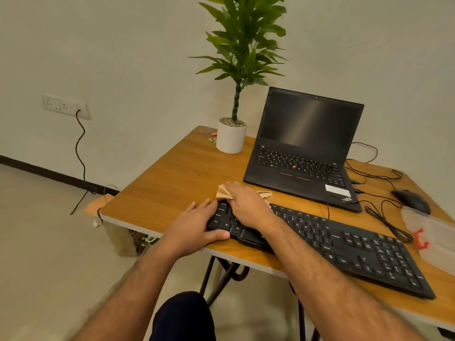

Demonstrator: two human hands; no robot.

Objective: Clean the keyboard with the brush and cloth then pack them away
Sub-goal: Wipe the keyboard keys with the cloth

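Wooden folding table carries a black keyboard before an open laptop. Right hand presses a tan cloth onto the keys, fingers curled over it. Left hand lies flat with fingers straight, steadying the keyboard's left end.

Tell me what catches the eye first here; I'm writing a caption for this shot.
Two bare hands work at the near-left end of a black keyboard: the right hand presses a tan cloth onto the keys while the left hand steadies that end. Behind stand an open laptop and a tall potted plant.
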